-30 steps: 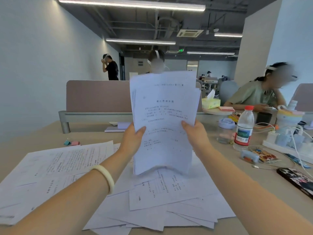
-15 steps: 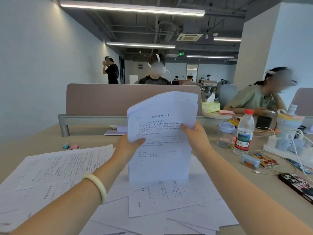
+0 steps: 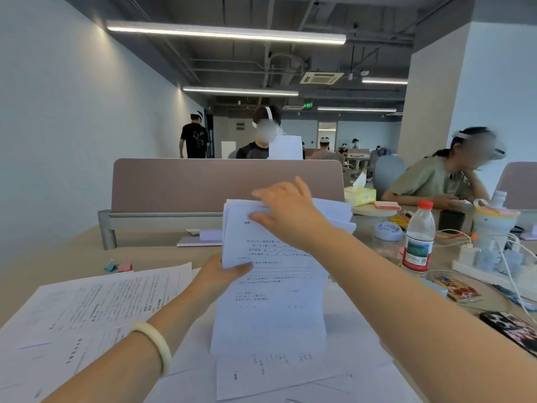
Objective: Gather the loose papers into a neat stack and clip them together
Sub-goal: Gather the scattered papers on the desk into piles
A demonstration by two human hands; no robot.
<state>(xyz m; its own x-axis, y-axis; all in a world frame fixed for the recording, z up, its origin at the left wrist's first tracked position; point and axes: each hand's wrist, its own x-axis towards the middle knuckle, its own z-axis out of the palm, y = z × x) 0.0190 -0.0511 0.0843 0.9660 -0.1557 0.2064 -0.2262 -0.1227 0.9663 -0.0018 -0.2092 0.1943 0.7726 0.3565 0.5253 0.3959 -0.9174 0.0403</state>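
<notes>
A stack of printed white papers [image 3: 273,303] stands upright on its lower edge on the desk in front of me. My left hand [image 3: 220,274] grips the stack's left edge, thumb on the front sheet. My right hand [image 3: 286,213] lies across the stack's top edge, fingers spread and pressing down. More loose sheets [image 3: 96,306] lie scattered flat on the desk to the left and beneath the stack [image 3: 279,373]. Two small binder clips [image 3: 117,267], one teal and one pink, rest on the desk at the far left.
A water bottle [image 3: 418,237], a lidded jar [image 3: 388,239], a power strip with cables [image 3: 494,263], a snack packet [image 3: 457,289] and a phone [image 3: 511,330] crowd the right side. A desk divider [image 3: 186,184] stands behind. A person [image 3: 436,178] sits at the right.
The stack has come down from the air to stand on the desk. My right hand left the stack's right edge and now rests on its top edge.
</notes>
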